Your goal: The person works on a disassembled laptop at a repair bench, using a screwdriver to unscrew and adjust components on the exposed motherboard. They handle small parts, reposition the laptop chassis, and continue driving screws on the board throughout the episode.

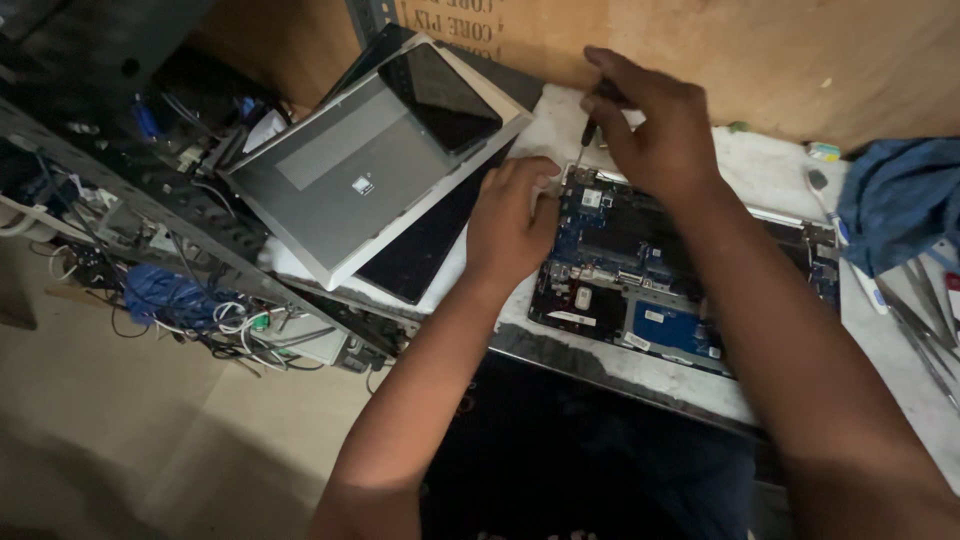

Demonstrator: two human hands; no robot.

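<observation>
- Two bare hands worked over an opened laptop base (640, 285) that lay on a white, scuffed bench top (770, 175), its blue circuit board and black parts facing up.
- Behind the bench stood a brown board wall (800, 60); to the left the floor (120, 440) was pale and dim, and the whole room was poorly lit.
- The right hand (655, 125) was closed around a small dark-handled screwdriver (592, 125), tip down at the far left corner of the laptop base.
- The left hand (510, 220) rested curled against that same corner, fingers pressing the edge; it touched the base but whether it gripped it could not be told.
- Left of the hands, a grey closed laptop (350, 185) lay tilted on a stack of dark panels, with a black tablet (440, 95) on top; a small square label sat on the grey lid.
- A metal rack (150, 215) with tangled cables (230, 320) stood further left.
- At the right edge lay a blue cloth (900, 205) and metal tweezers (925, 320).
- A cardboard box (460, 20) with dark print stood at the top.
</observation>
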